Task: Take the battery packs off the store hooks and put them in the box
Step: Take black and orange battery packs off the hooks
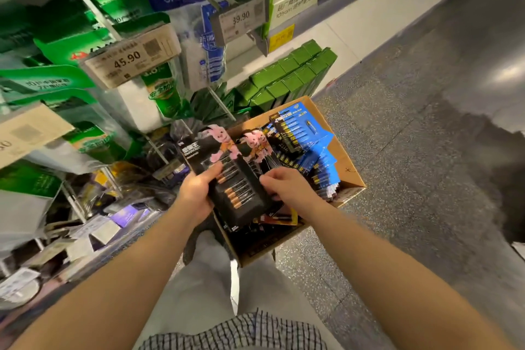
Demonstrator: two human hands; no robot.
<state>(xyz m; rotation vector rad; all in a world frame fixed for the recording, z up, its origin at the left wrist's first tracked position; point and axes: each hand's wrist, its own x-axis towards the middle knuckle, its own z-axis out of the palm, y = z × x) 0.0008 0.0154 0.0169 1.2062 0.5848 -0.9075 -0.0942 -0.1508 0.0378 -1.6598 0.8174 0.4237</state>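
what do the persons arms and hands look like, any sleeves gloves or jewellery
Both forearms are bare up to the frame edge, with no sleeves in view. The left hand and right hand wear no gloves, and no rings, watch or bracelets show. A checked shirt hem hangs at the bottom.

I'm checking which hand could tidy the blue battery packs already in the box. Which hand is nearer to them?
Right. The right hand is over the box, just beside the blue battery packs; the left hand grips black packs farther left.
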